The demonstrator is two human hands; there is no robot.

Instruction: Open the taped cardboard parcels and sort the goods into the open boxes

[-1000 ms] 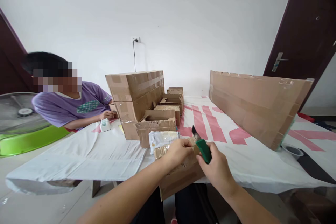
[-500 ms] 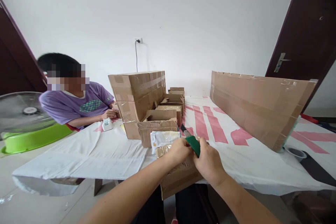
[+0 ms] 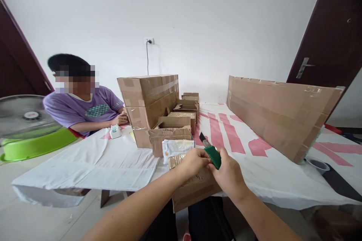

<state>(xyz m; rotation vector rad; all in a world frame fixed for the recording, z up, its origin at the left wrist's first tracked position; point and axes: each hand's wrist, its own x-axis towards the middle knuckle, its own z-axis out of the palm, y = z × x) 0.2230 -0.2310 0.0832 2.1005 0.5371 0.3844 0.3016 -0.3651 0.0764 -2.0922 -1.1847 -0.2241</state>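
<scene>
My right hand (image 3: 227,175) is closed round a green utility knife (image 3: 212,154) whose dark blade points up and to the left. My left hand (image 3: 194,162) pinches at the knife's handle end and rests on a taped cardboard box (image 3: 192,190) at the table's near edge. The box hangs partly over the edge, above my lap. A white printed pouch (image 3: 177,147) lies just beyond my left hand.
A stack of cardboard boxes (image 3: 152,99) and several open small boxes (image 3: 172,133) stand mid-table on a white cloth with red marks (image 3: 223,131). A long cardboard panel (image 3: 279,115) stands to the right. A person in a purple shirt (image 3: 85,109) sits at left beside a fan (image 3: 22,116).
The knife first swung left and lower toward my left hand, then lifted a little with its blade raised again. Both hands stay together over the box.
</scene>
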